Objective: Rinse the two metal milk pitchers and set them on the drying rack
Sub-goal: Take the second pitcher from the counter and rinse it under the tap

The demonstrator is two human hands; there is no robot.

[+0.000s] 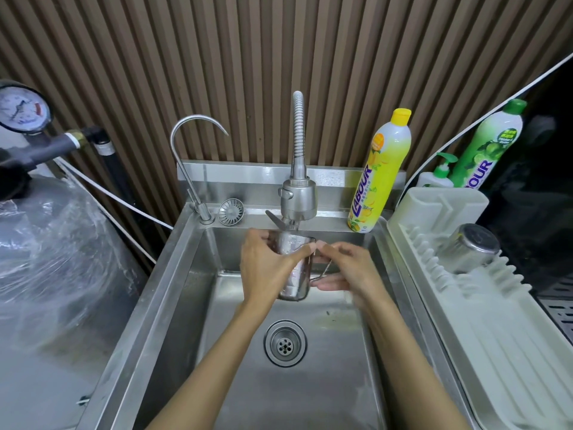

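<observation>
A metal milk pitcher point(294, 274) is held upright over the sink point(173, 293), right under the spray tap head point(298, 198). My left hand point(266, 268) wraps around its body from the left. My right hand point(347, 270) pinches its wire handle on the right side. A second metal pitcher point(469, 248) lies upside down on the white drying rack point(496, 321) to the right of the sink. Whether water is running is hard to tell.
A curved filter tap point(192, 156) and a loose strainer point(231, 211) stand at the sink's back left. A yellow detergent bottle point(379, 172) stands at the back right, with a green bottle point(486, 144) and a pump bottle point(440, 175) behind the rack. The drain point(285, 342) lies below my arms.
</observation>
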